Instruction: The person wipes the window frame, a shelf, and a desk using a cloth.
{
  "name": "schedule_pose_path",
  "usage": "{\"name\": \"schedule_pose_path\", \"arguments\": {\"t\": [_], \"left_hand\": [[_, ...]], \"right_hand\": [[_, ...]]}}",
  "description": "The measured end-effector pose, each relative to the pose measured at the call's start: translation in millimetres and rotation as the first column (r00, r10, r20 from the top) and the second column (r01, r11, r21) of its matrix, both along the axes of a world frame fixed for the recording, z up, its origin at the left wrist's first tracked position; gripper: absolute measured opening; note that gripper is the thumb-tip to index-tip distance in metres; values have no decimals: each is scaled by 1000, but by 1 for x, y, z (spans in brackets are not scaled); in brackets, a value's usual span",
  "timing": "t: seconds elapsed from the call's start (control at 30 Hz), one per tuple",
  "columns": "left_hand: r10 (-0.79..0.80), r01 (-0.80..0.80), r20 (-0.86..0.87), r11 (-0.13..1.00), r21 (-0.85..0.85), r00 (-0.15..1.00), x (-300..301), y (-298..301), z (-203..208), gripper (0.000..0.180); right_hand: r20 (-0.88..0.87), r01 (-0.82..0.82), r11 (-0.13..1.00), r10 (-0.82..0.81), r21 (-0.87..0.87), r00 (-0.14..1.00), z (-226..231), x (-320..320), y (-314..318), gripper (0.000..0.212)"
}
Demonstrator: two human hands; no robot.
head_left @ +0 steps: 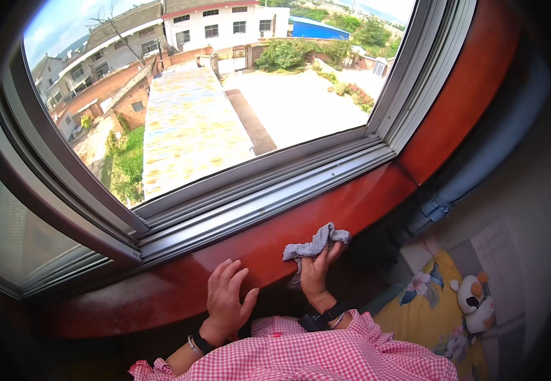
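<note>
My right hand (317, 270) grips a crumpled grey cloth (313, 246) over the front edge of the red-brown window sill (180, 279). Part of the cloth bunches up above the fingers, and a bit hangs down beside the hand. To its left, my left hand (228, 297) has its fingers stretched out and spread, with nothing in it. Its fingertips are over the sill; whether they touch the surface I cannot tell. Beyond both hands runs the silver metal window track (269, 204).
A sliding window sash (53, 184) stands at the left, and the opening looks out on a yard. At the right, a pipe (453, 200) runs along the wall. Below it lie a yellow flowered cloth (409, 311) and a cow-patterned plush toy (477, 303).
</note>
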State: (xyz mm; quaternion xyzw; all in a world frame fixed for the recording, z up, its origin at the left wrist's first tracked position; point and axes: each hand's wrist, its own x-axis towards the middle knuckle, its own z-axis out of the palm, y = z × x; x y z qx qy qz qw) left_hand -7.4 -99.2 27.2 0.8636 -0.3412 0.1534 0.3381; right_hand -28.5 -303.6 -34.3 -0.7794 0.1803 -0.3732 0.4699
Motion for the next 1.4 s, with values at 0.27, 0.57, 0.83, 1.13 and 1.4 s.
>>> {"name": "schedule_pose_path", "arguments": {"t": [0.27,0.57,0.83,1.13,1.4], "left_hand": [[-46,46,-5,995,-91,999,-3,8,-7,41],[-106,73,-107,957,-280,989,2,23,-6,41],[78,-104,-102,955,-279,992,-6,70,5,36],[250,-284,-139,896,-343,958,-10,93,-10,32],[321,-337,-108,865,-372,941,-5,89,-24,29]], "right_hand": [[-76,-149,889,129,-434,989,-13,-23,52,48],[-313,-616,566,544,-548,778,22,-17,87,38],[-610,-843,133,633,-521,477,51,13,100,42],[-649,-836,-52,658,-546,382,43,30,125,50],[-600,-790,-119,720,-601,348,29,38,150,48]]}}
